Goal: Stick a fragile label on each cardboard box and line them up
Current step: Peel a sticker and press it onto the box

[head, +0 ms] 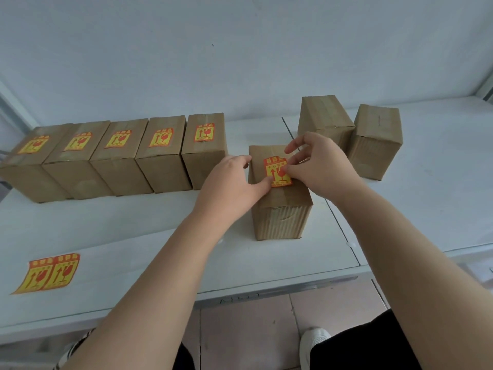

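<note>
- Floor (248, 332): tiled, seen below the worktop's near edge; one white shoe (313, 343) stands on it.
- Worktop (149, 236): white, its near edge running across the lower view; a seam (344, 231) divides it right of centre. A broad bare strip lies open between the near edge and the row of boxes.
- Label sheet (49, 273): two unused yellow-and-red labels, flat near the left front edge, well apart from everything else.
- Centre box (280, 204): upright, closed and taped, just left of the seam, standing forward of the row. Contents not visible.
- Fragile label (277, 170): on the centre box's top face, its upper right corner lifted.
- Left hand (232, 182): fingers loosely spread, one fingertip pressing the label's lower left corner.
- Right hand (322, 166): thumb and fingers pinching the label's right edge.
- Row (114, 156): five labelled boxes side by side, touching, at rear left; a gap separates the row's right end from the centre box.
- Two plain boxes (373, 142): unlabelled, closed, at rear right beyond the seam, close together.
- Wall (240, 49): pale, behind the worktop.
</note>
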